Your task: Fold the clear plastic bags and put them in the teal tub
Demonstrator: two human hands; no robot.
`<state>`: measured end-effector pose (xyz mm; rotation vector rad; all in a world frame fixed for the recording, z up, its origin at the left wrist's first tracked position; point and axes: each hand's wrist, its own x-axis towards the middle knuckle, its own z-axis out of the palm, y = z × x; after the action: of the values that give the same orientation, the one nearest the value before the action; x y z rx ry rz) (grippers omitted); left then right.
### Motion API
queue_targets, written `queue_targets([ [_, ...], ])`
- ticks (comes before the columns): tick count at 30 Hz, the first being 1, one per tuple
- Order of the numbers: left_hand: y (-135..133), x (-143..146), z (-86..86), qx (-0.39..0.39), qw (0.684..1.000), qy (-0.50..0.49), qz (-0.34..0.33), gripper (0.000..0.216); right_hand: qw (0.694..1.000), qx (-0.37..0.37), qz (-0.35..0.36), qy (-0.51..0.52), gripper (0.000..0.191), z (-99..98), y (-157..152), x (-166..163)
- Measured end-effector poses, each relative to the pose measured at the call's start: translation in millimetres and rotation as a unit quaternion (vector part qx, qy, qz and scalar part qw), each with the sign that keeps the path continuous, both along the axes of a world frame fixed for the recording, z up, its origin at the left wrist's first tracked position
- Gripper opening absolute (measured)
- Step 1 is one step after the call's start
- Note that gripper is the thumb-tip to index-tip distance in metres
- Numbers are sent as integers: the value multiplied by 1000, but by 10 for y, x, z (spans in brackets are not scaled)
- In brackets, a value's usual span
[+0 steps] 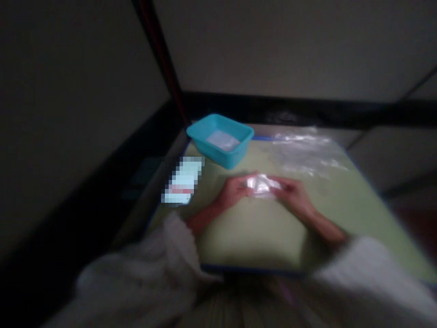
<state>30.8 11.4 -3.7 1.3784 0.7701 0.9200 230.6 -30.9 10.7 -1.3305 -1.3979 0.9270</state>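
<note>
Left hand [235,191] and right hand [295,193] hold one small clear bag [264,186] between them
Each hand pinches one end of the bag, low over a green mat [259,232]. Beyond the left hand stands one teal tub [223,157] with something pale and flat inside, too blurred to name; beyond the right hand lies a heap of clear plastic [303,150]

Pixelated, unreadable patch [183,180]; clear packet [263,185] blurred, contents indistinct.
</note>
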Motion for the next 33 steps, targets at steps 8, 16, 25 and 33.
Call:
queue_targets([
  [8, -22, -9, 64, 14, 1000, 7, -10, 66, 1000, -10, -10, -19, 36, 42, -19, -8],
  [16, 14, -12, 28, 39, 998, 47, 9, 72, 1000, -15, -5, -22, 38, 49, -19, -8],
  [25, 10, 7, 94, 12, 995, 43, 85, 67, 999, 6, -23, -25, 36, 73, -18, 8],
  [33, 182, -90, 158, 24, 948, -64, 311, 23, 999, -1, -24, -31, 38, 81, -34, 47],
])
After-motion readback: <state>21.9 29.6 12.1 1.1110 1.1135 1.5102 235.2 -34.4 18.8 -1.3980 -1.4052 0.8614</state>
